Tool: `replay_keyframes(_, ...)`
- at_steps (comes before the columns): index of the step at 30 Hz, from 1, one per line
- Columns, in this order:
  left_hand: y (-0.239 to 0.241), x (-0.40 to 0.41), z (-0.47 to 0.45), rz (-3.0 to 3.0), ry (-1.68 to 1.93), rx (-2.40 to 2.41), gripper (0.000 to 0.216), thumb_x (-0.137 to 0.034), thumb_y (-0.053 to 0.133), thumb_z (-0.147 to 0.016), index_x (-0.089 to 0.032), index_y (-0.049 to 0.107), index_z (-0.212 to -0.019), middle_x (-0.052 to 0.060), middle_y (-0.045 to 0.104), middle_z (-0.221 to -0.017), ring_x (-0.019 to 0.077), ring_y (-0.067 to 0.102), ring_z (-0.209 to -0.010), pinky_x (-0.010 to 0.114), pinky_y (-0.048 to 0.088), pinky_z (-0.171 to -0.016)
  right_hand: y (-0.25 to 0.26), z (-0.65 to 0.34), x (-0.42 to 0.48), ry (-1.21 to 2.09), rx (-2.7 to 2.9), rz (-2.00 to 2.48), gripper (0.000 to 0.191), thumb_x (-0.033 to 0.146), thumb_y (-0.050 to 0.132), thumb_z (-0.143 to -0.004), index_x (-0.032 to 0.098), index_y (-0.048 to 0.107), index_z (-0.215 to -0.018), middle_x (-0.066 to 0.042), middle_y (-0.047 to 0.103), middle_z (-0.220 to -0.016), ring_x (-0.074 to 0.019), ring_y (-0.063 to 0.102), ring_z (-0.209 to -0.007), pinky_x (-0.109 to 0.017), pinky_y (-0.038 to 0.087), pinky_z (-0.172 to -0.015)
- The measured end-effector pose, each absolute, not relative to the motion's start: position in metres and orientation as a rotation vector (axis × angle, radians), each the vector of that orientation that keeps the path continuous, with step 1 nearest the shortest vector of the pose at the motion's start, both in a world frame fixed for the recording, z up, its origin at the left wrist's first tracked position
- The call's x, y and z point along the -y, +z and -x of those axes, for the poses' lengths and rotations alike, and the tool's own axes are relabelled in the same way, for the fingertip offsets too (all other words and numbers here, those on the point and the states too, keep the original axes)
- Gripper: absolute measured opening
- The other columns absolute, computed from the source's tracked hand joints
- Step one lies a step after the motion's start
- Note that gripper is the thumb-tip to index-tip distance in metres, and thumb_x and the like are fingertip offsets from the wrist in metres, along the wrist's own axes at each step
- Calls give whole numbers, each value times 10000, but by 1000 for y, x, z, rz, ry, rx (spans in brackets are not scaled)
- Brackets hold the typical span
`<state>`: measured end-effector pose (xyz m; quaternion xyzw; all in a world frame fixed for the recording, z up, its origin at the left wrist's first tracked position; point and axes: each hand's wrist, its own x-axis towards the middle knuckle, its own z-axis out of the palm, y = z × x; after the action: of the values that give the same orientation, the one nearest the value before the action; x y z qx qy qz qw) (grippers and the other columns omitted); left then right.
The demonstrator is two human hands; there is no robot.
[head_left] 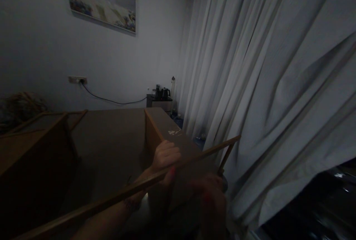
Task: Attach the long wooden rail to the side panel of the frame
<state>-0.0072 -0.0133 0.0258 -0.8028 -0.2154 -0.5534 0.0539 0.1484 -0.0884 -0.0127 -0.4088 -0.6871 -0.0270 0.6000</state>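
Note:
A long, thin wooden bar (122, 194) runs slantwise from the lower left to the right, with a short wooden piece (226, 157) joined at its right end. My left hand (166, 155) is closed round this bar, fingers over the top and the red-nailed thumb below. My right hand (210, 197) is under the bar, to the right of the left; it is dark and smeared by motion, so its fingers do not show clearly. Behind the bar stretches a brown table (111, 136), with an upright wooden board (152, 127) on it just beyond my left hand.
A wooden box-like piece (39, 151) stands on the left. Small pale pieces (174, 132) lie beyond my hands. White curtains (230, 65) hang along the right. At the back, a black kettle (165, 93) sits on a small cabinet (161, 104), near a cable (111, 101).

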Motion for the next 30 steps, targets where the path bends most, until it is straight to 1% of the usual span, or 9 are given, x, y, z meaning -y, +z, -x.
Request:
replay_keyframes(5, 30, 20, 10, 2498, -1570, 661, 602, -429, 77, -969, -226, 531, -631, 27, 486, -566, 201, 451, -590, 379, 438, -636, -3, -164, 81, -573, 1719, 862, 428, 596, 413, -953, 211, 595, -1001, -37, 688, -869, -183, 626, -798, -338, 387, -770)
replay_keyframes(7, 32, 21, 10, 2498, -1557, 663, 601, -423, 66, -971, -227, 525, -635, 25, 485, -566, 201, 458, -589, 377, 439, -640, -2, -162, 79, -632, 1769, 820, 287, 470, 443, -988, 224, 588, -965, -19, 680, -849, -164, 605, -763, -329, 380, -767)
replay_keyframes(9, 32, 21, 9, 2482, -1564, 673, 606, -438, 58, -974, -229, 503, -619, 18, 474, -554, 197, 460, -577, 370, 436, -630, 0, -159, 78, -663, 1775, 848, 267, 345, 427, -1013, 235, 591, -833, 7, 661, -765, -146, 556, -678, -323, 349, -734)
replay_keyframes(13, 30, 21, 9, 2453, -1620, 681, 593, -444, 73, -975, -227, 508, -636, 17, 479, -559, 198, 485, -587, 373, 445, -643, 2, -153, 79, -659, 1753, 907, 339, 347, 462, -998, 232, 567, -697, 16, 640, -673, -149, 515, -627, -330, 310, -705)
replay_keyframes(16, 29, 22, 9, 2451, -1623, 665, 583, -421, 75, -976, -227, 522, -654, 20, 494, -570, 199, 500, -595, 375, 448, -643, 3, -153, 81, -631, 1781, 884, 300, 469, 512, -960, 230, 593, -796, 15, 671, -699, -157, 568, -658, -332, 330, -729)
replay_keyframes(21, 29, 19, 7, 2425, -1684, 642, 589, -447, 87, -972, -236, 519, -633, 12, 462, -538, 203, 457, -557, 380, 429, -608, 6, -159, 83, -663, 1798, 866, 439, 631, 435, -926, 217, 579, -901, -6, 702, -744, -164, 606, -679, -342, 349, -749)
replay_keyframes(24, 27, 17, 6, 2472, -1698, 605, 558, -442, 119, -966, -234, 538, -662, 14, 461, -553, 205, 455, -573, 388, 433, -641, 12, -159, 85, -695, 1825, 864, 361, 514, 411, -988, 225, 592, -869, 7, 688, -704, -157, 577, -660, -335, 333, -727)
replay_keyframes(27, 25, 15, 6, 2466, -1714, 661, 561, -434, 112, -972, -232, 511, -632, 11, 451, -545, 199, 440, -565, 379, 429, -638, 17, -154, 87, -671, 1794, 901, 334, 306, 449, -1004, 216, 555, -700, 38, 581, -544, -134, 496, -558, -316, 299, -655)
replay_keyframes(30, 25, 13, 5, 2414, -1715, 649, 571, -444, 95, -976, -232, 444, -577, 1, 431, -522, 185, 413, -536, 360, 416, -601, 11, -147, 88, -333, 1676, 1006, 443, 264, 456, -981, 202, 479, -543, 42, 487, -471, -110, 454, -495, -285, 303, -587)
